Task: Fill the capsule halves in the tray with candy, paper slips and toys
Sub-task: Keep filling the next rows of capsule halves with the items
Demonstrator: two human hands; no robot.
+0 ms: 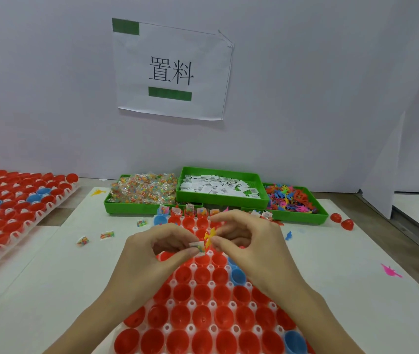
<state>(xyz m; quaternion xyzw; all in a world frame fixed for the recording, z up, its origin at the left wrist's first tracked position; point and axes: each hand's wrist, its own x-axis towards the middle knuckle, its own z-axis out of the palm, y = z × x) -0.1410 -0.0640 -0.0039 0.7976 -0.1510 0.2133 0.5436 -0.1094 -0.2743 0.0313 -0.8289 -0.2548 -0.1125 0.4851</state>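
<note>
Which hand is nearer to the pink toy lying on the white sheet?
Right. The right hand is over the tray, left of the pink toy, holding a yellow toy. The left hand is farther left, pinching a packet.

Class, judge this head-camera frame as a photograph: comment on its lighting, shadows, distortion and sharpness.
Head view: lighting soft and even, shadows faint under the hands and beneath the sign; wide-angle distortion bends the wall edges and stretches the tray near the bottom; the left hand, right hand and yellow toy look slightly soft, the far bins reasonably sharp; no strong glare.
</note>
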